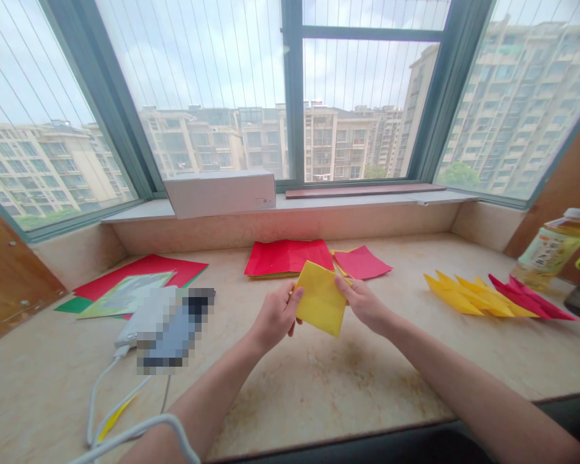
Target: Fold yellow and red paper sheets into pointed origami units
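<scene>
A folded square of yellow paper [321, 299] is held up above the stone counter, tilted toward me. My left hand [276, 311] grips its left edge, thumb on the front and fingers behind. On the upper right edge, my right hand [362, 301] pinches the same paper; most of those fingers are hidden. Just behind it lies a stack of red sheets [289, 258] with yellow paper underneath. Beside that stack is a smaller red square [363, 262], partly over yellow paper.
Folded yellow paper pieces [471, 296] and red ones [529, 298] stand at right near a drink bottle [541, 248]. At left are red sheets [149, 270], a blurred phone-like device [171, 338], a white cable [94, 399] and a yellow scrap [113, 420]. A white box [220, 194] sits on the sill.
</scene>
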`<state>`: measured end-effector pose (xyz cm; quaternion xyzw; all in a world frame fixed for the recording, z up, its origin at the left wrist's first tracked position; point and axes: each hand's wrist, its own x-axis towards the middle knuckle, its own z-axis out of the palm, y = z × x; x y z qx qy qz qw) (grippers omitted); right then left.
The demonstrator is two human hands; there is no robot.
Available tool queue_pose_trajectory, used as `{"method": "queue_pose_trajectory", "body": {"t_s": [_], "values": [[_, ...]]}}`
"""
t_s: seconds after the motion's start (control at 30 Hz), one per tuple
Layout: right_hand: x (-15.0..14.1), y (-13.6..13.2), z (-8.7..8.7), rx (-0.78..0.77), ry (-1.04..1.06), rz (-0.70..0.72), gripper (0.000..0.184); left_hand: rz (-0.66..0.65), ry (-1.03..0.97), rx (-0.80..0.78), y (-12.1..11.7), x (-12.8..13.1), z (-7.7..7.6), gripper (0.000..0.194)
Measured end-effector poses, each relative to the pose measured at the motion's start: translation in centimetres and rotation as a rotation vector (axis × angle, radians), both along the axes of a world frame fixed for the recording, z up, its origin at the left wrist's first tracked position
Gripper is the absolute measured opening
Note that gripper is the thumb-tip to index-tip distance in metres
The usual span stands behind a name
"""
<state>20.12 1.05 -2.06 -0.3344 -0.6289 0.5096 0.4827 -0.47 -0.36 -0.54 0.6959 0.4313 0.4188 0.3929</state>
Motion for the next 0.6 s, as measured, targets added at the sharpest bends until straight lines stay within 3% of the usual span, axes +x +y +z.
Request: {"method": "queue_pose_trajectory", "body": {"t_s": [0.1, 0.2, 0.27, 0.37, 0.6], "values": [[0.0, -0.3, -0.4, 0.064, 0.023, 0.004, 0.058, 0.131, -0.080, 0.025, 0.0, 0.5, -0.3, 0.039], [-0.1, -0.8, -1.0, 0.244, -0.106, 0.008, 0.074, 0.195, -0.186, -0.009, -0.2, 0.9, -0.6, 0.045], [-0.1, -1.1, -1.3, 0.349, -0.271, -0.018, 0.072, 0.150, -0.237, -0.045, -0.4, 1.2, -0.8, 0.058], [0.2, -1.1, -1.2, 0.413, -0.387, -0.049, 0.052, 0.061, -0.250, -0.064, -0.6, 1.2, -0.7, 0.065], [1.9, -1.2, 0.7, 0.345, -0.429, 0.071, 0.050, -0.127, -0.179, -0.048, -0.4, 0.1, -0.2, 0.067]]}}
